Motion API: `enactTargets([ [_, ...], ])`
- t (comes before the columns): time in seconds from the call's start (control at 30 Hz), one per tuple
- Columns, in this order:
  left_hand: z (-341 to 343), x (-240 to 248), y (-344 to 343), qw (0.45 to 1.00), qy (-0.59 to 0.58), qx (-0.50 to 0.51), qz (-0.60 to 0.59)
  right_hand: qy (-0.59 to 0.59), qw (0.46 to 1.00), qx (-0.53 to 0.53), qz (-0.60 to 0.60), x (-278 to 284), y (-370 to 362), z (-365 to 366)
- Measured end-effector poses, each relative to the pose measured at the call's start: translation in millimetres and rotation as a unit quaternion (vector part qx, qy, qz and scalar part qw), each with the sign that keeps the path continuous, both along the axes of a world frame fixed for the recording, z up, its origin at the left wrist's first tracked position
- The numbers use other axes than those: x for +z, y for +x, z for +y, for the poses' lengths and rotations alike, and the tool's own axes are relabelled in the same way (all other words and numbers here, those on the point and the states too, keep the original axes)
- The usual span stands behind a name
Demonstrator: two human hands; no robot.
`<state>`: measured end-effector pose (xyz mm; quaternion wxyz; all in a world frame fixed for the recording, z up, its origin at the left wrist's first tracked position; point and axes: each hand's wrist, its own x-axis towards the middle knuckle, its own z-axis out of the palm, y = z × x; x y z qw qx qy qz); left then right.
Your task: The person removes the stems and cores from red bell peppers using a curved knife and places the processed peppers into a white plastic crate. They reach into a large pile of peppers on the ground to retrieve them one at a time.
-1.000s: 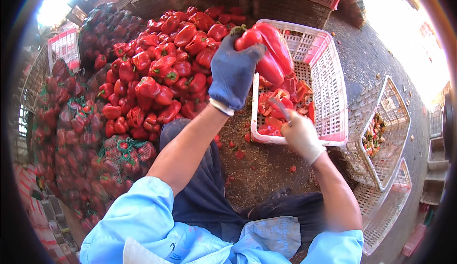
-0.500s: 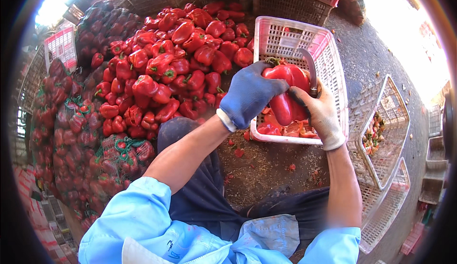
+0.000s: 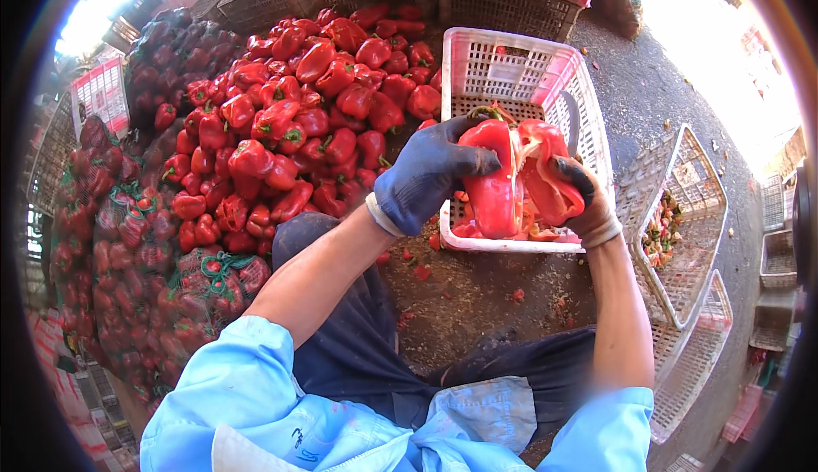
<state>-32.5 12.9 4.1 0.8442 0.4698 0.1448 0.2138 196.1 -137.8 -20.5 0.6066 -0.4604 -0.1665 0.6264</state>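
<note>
My left hand (image 3: 423, 169), in a blue glove, is closed round the left part of a red bell pepper (image 3: 492, 199), near its green stem. The pepper is split open lengthwise, its pale inside showing; whether the two parts still join at the top I cannot tell. My right hand (image 3: 594, 204), in a pale glove with dark fingertips, grips the right part with the thumb at the opening. A curved knife (image 3: 572, 121) rises from behind that hand, its handle hidden. Under both hands stands a white and pink plastic crate (image 3: 456, 71) with cut red pepper pieces in it.
A large heap of red bell peppers (image 3: 281, 123) lies to the left, beside net sacks (image 3: 128, 259) full of peppers. On the right, a tilted crate (image 3: 720, 182) contains pepper scraps (image 3: 663, 229). Stacked crates (image 3: 511, 3) stand at the back. Red bits litter the floor.
The pepper, whole-looking before, has been opened into two parts. My right hand has turned and moved slightly lower, and the knife now points up behind it.
</note>
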Motion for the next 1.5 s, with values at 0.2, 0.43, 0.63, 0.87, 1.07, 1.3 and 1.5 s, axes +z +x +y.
enactTargets([
  [0.2,-13.9,28.3,4.3,0.979,-0.148,-0.036,-0.136,-0.047,0.985,0.058,-0.152,-47.0,3.2,3.4],
  [0.43,13.7,1.3,-1.1,0.996,-0.013,0.074,-0.053,-0.106,0.942,-0.016,-0.317,15.2,-28.5,12.6],
  [0.63,2.7,-1.8,-0.9,0.897,0.39,0.189,0.091,-0.094,0.963,-0.126,-0.219,42.5,-33.2,22.3],
  [0.87,-25.3,-3.3,7.2,0.718,0.652,0.179,0.166,-0.088,0.954,-0.01,-0.285,66.0,-69.2,24.8],
  [1.07,-31.4,-26.5,17.4,0.675,0.691,0.252,0.053,-0.06,0.965,-0.032,-0.255,34.3,-51.9,21.9],
  [1.3,-32.7,-42.8,26.3,0.811,0.562,0.135,0.09,-0.044,0.965,-0.02,-0.258,20.7,-42.1,12.6],
  [1.5,-22.6,-71.4,30.7,0.844,0.52,0.085,0.1,-0.032,0.966,-0.023,-0.254,25.9,-48.0,15.4],
])
